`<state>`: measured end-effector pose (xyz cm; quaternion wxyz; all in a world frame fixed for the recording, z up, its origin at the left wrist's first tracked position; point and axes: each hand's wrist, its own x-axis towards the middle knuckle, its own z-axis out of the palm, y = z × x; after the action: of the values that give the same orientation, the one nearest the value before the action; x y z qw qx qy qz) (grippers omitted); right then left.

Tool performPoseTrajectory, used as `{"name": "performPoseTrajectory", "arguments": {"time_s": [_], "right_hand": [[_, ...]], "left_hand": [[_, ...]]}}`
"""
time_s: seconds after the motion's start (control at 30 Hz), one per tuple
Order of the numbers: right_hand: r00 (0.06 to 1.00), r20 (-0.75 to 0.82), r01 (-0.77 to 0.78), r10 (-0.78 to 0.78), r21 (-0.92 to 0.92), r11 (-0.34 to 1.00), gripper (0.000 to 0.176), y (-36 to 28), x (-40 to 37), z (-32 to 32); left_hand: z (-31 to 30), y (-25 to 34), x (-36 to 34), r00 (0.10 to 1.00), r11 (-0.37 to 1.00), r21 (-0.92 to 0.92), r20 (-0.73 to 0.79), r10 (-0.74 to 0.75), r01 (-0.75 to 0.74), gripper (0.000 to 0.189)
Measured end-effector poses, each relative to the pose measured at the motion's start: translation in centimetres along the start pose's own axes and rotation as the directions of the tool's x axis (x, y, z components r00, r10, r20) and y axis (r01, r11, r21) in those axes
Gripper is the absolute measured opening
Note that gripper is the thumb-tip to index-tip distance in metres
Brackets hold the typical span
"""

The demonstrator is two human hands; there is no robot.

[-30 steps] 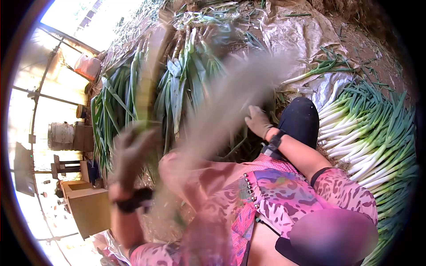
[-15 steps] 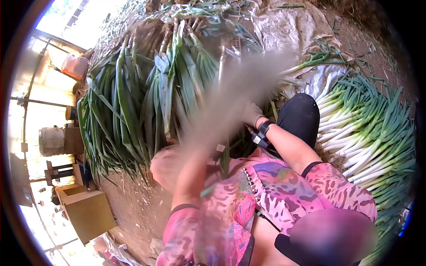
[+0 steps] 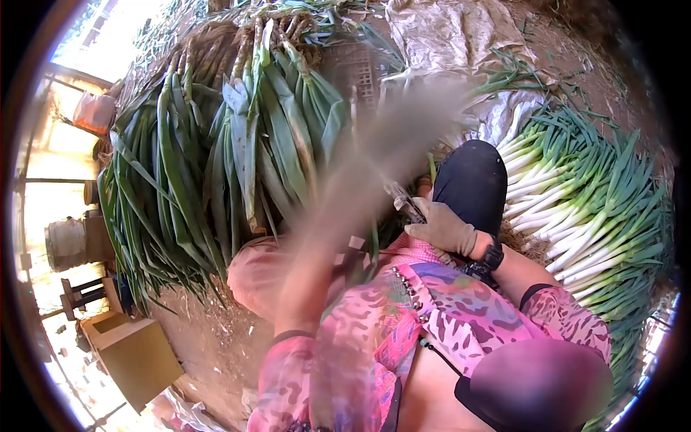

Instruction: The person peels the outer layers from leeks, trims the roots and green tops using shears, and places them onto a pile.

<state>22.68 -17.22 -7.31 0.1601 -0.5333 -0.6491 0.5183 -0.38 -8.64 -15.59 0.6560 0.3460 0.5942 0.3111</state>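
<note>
My right hand (image 3: 443, 225) wears a light work glove and is drawn in over my lap. Its fingers are closed round a thin, dark, ragged piece (image 3: 404, 200) whose kind I cannot make out. My left forearm (image 3: 311, 284) reaches up and forward; a grey-brown smear covers the left hand and whatever it may hold. Left of that arm lies a thick heap of unpeeled leeks (image 3: 180, 165), with brown roots at the far end and long green leaves toward me. To my right lie cleaned leeks (image 3: 568, 209), their white stems side by side.
Beyond my hands lie a crumpled pale sheet (image 3: 461, 36) and a plastic crate (image 3: 356, 68). My dark-clad knee (image 3: 471, 176) rises beside the right hand. A wooden box (image 3: 133, 353) stands at the lower left on the bare earth floor (image 3: 209, 345).
My right hand has drawn back toward my body and right, and the thin dark piece in it now shows. The left arm remains stretched forward under the smear. The view has shifted slightly.
</note>
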Motion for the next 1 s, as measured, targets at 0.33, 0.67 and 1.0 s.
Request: {"name": "performPoseTrajectory", "arguments": {"time_s": [0.33,0.67,1.0], "right_hand": [[0.988,0.097,-0.127,0.121,0.056,0.99,0.041,-0.6,0.3,0.4],[1.0,-0.014,-0.002,0.0,-0.115,0.993,0.038,1.9,5.1,1.6],[0.972,-0.236,-0.042,0.021,-0.087,0.995,0.049,6.1,16.7,1.6]], "left_hand": [[-1.0,-2.3,0.0,0.946,0.882,0.343,0.09,0.311,-0.322,0.025],[0.3,1.3,-2.7,0.973,0.86,0.457,0.071,0.218,-0.225,0.023],[-0.5,-3.8,-0.4,1.0,0.999,-0.03,-0.001,0.024,-0.024,0.022]]}}
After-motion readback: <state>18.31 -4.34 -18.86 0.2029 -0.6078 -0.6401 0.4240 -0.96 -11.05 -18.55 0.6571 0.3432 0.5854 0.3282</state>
